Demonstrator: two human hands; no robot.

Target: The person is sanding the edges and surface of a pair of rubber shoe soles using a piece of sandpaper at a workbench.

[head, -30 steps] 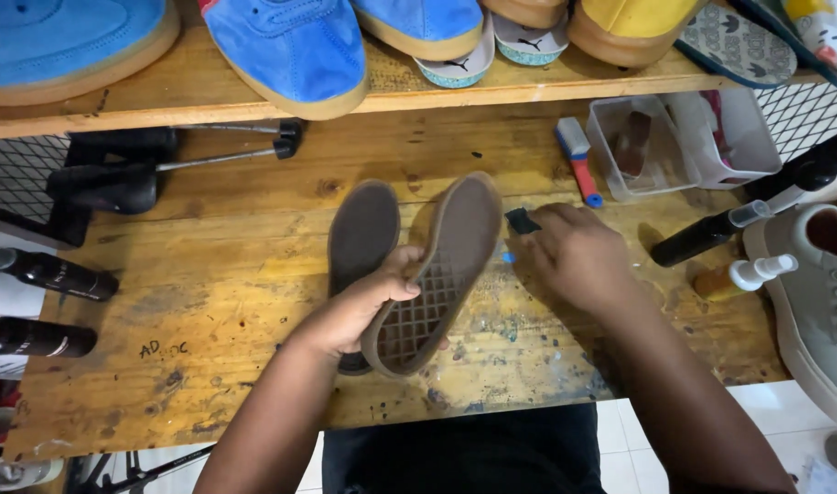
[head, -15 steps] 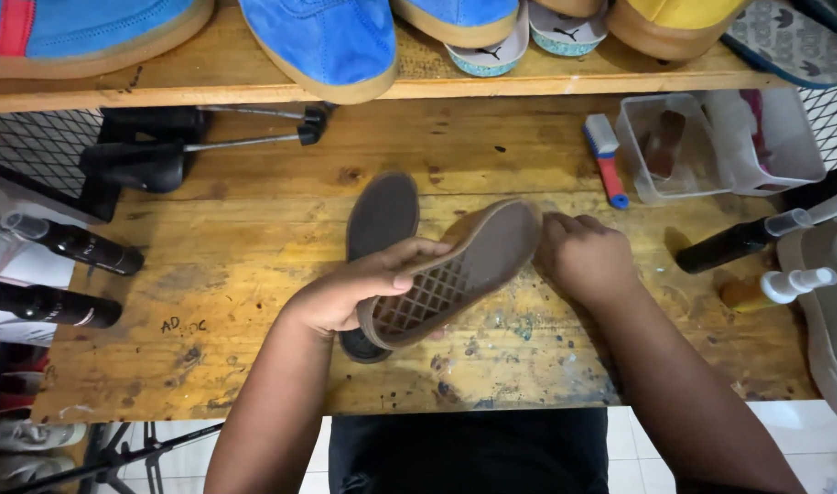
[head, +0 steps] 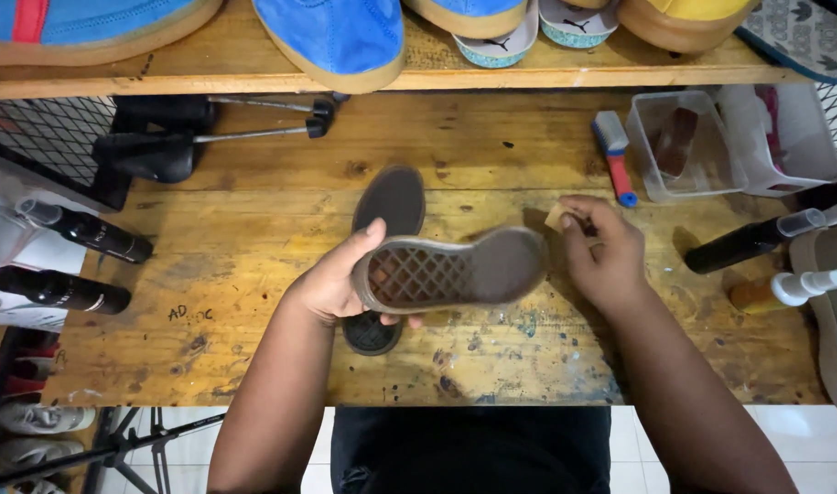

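Brown shoe (head: 455,272) now tilted flatter

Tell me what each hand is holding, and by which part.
Left hand grips the shoe sole-up around its forefoot. Right hand pinches a small tan block in its fingers.

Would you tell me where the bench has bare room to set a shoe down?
Bare wood lies left of the left hand, between the black bottles and the lying sole. The right end is crowded: brush, clear tubs, more bottles.
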